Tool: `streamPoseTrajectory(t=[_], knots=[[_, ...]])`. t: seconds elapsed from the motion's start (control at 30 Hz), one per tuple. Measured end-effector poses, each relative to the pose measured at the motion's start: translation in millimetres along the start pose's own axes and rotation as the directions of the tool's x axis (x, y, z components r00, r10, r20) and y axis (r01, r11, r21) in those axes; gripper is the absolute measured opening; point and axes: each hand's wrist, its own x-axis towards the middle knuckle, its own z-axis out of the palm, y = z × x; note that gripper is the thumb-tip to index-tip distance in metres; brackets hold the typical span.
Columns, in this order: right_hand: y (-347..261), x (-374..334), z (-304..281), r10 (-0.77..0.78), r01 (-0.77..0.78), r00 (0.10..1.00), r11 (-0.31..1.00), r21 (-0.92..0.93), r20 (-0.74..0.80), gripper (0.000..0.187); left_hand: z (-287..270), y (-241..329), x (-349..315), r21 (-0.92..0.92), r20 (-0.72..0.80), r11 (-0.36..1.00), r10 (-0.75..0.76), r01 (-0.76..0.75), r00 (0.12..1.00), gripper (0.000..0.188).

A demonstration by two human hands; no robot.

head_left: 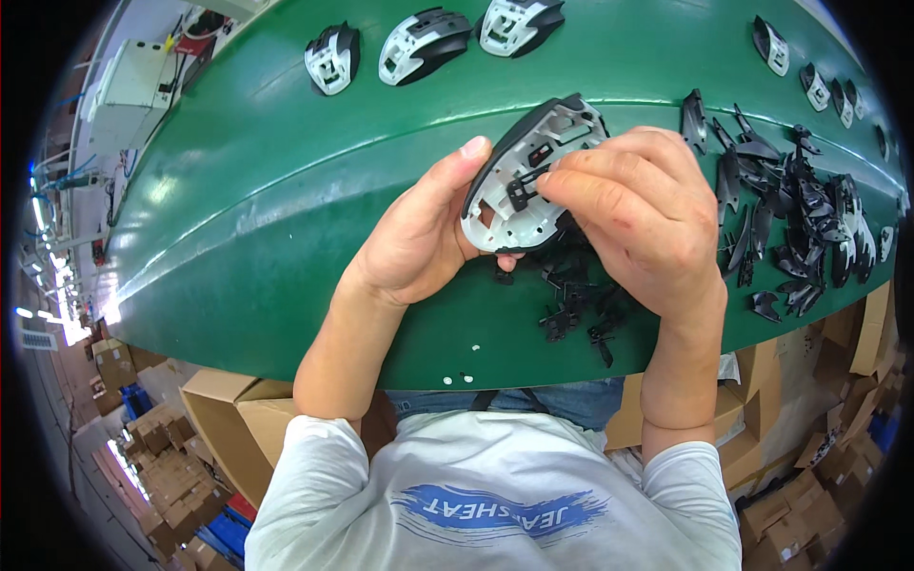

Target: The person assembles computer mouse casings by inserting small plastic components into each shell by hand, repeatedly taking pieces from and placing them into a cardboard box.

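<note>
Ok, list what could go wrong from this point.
1. The small black clip pinched by the right hand might slip into the loose black pile below.
2. The mouse shell, held by the left hand at its edge, could twist under pressing.

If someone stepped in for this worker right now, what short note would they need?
Left hand: holds a white mouse shell, inside facing up.
Right hand: fingertips press a small black clip into the shell.
Loose black clips lie on the green belt under the hands; black covers are piled at right.
Three shells sit farther up the belt.
Clip seating looks unfinished.
</note>
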Motion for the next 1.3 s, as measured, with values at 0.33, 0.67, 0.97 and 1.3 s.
streamPoseTrajectory(t=[0.33,0.67,0.97,1.3], knots=[[-11.4,-10.0,20.3,0.131,-0.131,0.991,0.986,-0.103,-0.009,0.026,7.9,-4.3,-5.9,0.269,-0.171,0.963,0.040,0.008,0.984,0.054],[-18.0,-11.0,27.8,0.253,-0.254,0.967,0.963,-0.090,-0.019,0.025,24.7,2.2,-14.5,0.448,-0.145,0.894,0.047,0.023,0.988,0.066],[-25.6,-7.6,22.8,0.367,-0.366,0.930,0.927,-0.080,-0.008,0.027,21.3,-11.4,-14.8,0.153,-0.145,0.976,0.176,-0.154,0.974,0.067],[-21.9,-12.8,31.1,0.242,-0.234,0.969,0.962,-0.138,0.050,0.024,23.8,-21.3,-11.2,0.452,-0.125,0.864,0.307,-0.221,0.944,0.067]])
